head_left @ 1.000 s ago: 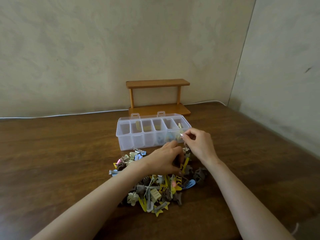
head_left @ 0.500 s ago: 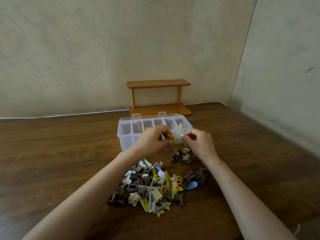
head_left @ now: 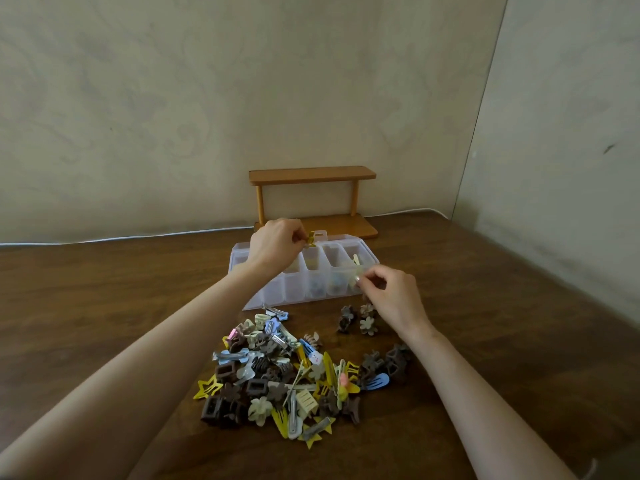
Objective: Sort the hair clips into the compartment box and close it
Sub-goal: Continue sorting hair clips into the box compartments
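A clear plastic compartment box [head_left: 313,292] stands open on the wooden table, with a few clips in its right cells. Above its middle compartments my left hand [head_left: 275,247] pinches a yellow hair clip [head_left: 311,238]. My right hand [head_left: 391,294] sits at the box's front right corner, fingers closed on a small pale clip [head_left: 360,271]. A mixed pile of hair clips [head_left: 280,372] in brown, yellow, blue and cream lies in front of the box. A few brown flower clips [head_left: 358,319] lie apart beside my right wrist.
A small two-tier wooden shelf [head_left: 313,202] stands right behind the box against the wall. A white cable [head_left: 121,239] runs along the table's back edge. A second wall closes in on the right side.
My left hand lifted a yellow clip out of the pile and carried it up over the box. My right hand stayed at the box's right corner.
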{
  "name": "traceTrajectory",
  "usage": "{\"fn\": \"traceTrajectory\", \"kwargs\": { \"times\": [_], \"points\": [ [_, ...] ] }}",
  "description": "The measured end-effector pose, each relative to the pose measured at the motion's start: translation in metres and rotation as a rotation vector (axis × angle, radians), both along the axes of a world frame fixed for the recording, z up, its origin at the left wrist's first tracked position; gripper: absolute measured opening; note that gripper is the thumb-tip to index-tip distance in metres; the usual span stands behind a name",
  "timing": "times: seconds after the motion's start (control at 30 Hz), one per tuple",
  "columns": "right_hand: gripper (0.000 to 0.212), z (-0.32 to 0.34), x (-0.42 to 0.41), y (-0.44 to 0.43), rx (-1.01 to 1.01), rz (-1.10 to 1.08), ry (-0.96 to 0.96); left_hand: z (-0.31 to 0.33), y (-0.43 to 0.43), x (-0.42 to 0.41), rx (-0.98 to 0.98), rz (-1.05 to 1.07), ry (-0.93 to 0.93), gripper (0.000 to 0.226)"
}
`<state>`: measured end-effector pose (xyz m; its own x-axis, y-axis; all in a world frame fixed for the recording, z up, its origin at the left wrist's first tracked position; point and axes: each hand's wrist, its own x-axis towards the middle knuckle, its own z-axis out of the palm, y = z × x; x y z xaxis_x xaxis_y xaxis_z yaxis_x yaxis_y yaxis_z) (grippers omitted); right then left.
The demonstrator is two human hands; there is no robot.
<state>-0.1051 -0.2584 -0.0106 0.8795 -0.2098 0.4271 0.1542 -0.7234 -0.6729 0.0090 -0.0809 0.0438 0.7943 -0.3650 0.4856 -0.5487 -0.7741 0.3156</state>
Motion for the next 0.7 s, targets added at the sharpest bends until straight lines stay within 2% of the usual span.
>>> {"fn": "traceTrajectory", "kwargs": {
  "times": [0.17, 0.53, 0.7],
  "points": [
    [0.008, 0.0, 0.0, 0.001, -0.001, 0.013, -0.014, -0.007, 0.004, 0.0, 0.025, -0.052, 0.042, 0.016],
    [0.008, 0.003, -0.002, 0.004, -0.006, 0.033, -0.034, -0.018, 0.033, -0.045, -0.07, -0.172, -0.025, 0.011],
    [0.012, 0.004, -0.004, 0.008, -0.003, 0.061, -0.018, -0.032, 0.041, -0.064, -0.011, -0.209, -0.015, 0.01]
  ]
}}
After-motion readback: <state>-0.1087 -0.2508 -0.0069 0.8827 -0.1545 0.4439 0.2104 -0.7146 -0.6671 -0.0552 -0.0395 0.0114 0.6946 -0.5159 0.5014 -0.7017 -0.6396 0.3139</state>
